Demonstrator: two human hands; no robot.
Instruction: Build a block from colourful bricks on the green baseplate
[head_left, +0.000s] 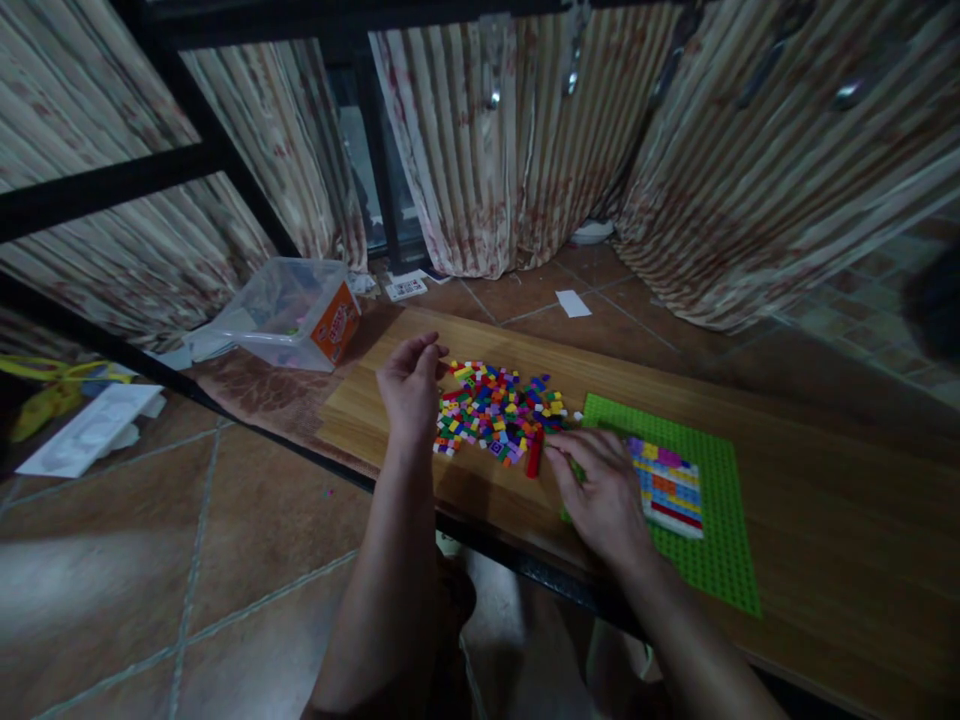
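A pile of small coloured toy bricks is spread on the wooden bench. My left hand is over the pile's left edge, thumb and fingers drawn together; whatever may be between them is too small to make out. At the pile's right side, my right hand has its thumb and forefinger close together beside a long red brick piece. I cannot tell what is in that pinch. Partly under my right hand lies a green baseplate, carrying a block of bricks in coloured rows.
A clear plastic box with an orange label stands at the bench's left end. The wooden bench top extends to the right. Striped curtains hang behind, and white paper lies on the tiled floor.
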